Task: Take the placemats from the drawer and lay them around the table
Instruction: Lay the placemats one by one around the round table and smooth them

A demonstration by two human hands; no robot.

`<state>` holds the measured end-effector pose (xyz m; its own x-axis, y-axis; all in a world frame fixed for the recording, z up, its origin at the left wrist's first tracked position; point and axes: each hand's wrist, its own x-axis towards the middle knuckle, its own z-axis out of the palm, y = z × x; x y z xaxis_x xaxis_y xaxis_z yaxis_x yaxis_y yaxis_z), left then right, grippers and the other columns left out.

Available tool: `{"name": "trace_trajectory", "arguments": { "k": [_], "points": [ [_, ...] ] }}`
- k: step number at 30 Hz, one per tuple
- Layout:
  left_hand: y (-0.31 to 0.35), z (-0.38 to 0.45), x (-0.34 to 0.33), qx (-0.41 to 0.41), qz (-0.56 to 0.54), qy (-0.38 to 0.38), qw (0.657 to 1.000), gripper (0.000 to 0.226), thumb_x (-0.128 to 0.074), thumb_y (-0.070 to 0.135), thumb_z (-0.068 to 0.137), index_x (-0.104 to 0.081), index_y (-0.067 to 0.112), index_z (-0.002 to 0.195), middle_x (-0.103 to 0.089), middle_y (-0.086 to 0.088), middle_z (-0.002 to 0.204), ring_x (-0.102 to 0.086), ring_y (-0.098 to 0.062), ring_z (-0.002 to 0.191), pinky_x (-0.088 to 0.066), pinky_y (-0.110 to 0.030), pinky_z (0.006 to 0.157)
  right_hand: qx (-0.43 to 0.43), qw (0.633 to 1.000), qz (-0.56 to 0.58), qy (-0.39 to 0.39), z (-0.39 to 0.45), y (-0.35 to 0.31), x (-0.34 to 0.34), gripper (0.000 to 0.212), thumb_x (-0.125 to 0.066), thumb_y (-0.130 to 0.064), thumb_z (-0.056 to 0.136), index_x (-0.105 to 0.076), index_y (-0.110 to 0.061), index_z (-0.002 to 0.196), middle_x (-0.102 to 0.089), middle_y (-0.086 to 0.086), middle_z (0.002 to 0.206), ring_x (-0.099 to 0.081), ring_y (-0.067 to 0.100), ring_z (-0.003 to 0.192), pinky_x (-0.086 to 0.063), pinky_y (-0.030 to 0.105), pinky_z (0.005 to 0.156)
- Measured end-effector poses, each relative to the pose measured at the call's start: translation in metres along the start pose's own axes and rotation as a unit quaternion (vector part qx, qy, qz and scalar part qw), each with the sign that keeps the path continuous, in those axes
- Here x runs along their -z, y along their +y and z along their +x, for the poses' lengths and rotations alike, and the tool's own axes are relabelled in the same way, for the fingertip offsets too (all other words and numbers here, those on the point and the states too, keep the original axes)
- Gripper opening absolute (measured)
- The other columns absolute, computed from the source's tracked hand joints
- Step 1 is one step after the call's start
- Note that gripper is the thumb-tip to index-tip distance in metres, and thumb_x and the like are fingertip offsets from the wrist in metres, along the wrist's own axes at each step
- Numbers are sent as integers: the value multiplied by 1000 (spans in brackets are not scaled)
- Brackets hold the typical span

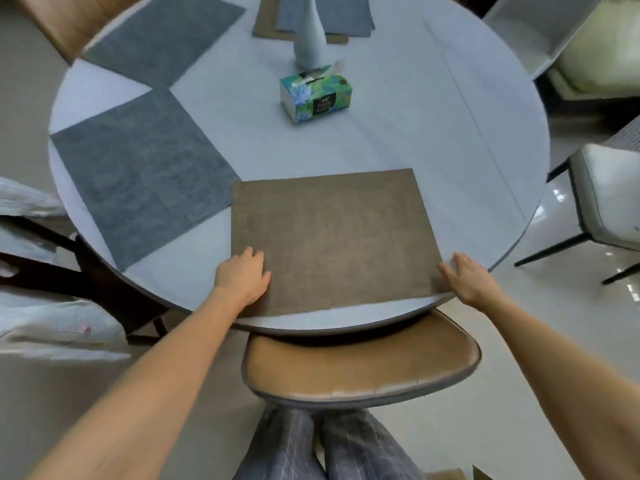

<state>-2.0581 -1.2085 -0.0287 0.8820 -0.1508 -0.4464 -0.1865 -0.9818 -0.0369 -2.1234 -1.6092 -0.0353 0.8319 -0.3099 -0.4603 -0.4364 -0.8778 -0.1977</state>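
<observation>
Table: round, pale table [398, 133], seen from above at the near edge.
Brown placemat: brown placemat [332, 237] lying flat at the near rim of the table, its front edge roughly parallel with the rim, above a tan chair seat [360, 368].
Left hand: left hand [244, 277] resting on the mat's near-left corner, fingers extended and lying flat; nothing gripped.
Right hand: right hand [467, 278] at the mat's near-right corner, fingers straight, touching the edge; nothing gripped.
Grey placemats: one grey placemat [138, 181] to the left, its corner touching or just under the brown mat's far-left corner; cannot tell which. A second grey placemat [162, 39] lies further round to the left.
Far mats: overlapping mats [301, 19] at the far side, partly hidden behind a pale vase [310, 39].
Other items: tissue box [317, 97] near the table's centre, just in front of the vase.
Handling, judged: the mat looks thin, light and semi-stiff with a woven texture; likely to slide readily on the smooth table top. Flat palms at the two near corners suit nudging it square; lifting would call for pinching an edge.
Progress, judged: left and near places covered; the right side shows none.
</observation>
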Motion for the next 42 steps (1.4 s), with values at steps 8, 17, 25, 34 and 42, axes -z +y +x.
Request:
{"name": "trace_trajectory", "arguments": {
  "k": [8,17,25,34,42],
  "points": [
    [110,19,135,-85,38,36,995,43,-39,43,98,-54,19,130,-55,-8,132,-54,-29,119,-44,-39,93,42,999,-10,28,11,13,108,45,-42,-38,99,-55,-8,129,-59,13,131,-54,32,119,-45,39,98],
    [345,58,207,-155,-1,39,987,43,-39,41,98,-50,22,135,-54,0,134,-51,-23,121,-42,-37,94,114,989,62,66,67,136,224,37,-47,-29,98,-62,-5,121,-64,13,122,-59,28,110,-47,36,93],
    [460,114,250,-139,-15,52,989,46,-39,45,97,-47,24,137,-54,2,136,-51,-23,122,-42,-37,93,140,986,47,73,135,214,290,29,-45,-25,97,-66,-6,106,-67,11,106,-61,27,94,-48,35,80],
    [452,238,264,-26,-45,10,999,45,-42,44,97,-49,23,136,-52,-1,138,-51,-23,123,-43,-37,97,173,983,-43,42,283,201,346,27,-45,-21,92,-58,-4,76,-60,10,78,-59,30,77,-42,32,61],
    [460,352,318,29,-104,-14,994,45,-42,41,97,-48,21,137,-50,-1,139,-50,-24,123,-41,-37,98,231,969,-87,31,424,145,418,28,-41,-20,93,-54,1,80,-57,12,81,-57,31,78,-43,33,62]
  ]
}}
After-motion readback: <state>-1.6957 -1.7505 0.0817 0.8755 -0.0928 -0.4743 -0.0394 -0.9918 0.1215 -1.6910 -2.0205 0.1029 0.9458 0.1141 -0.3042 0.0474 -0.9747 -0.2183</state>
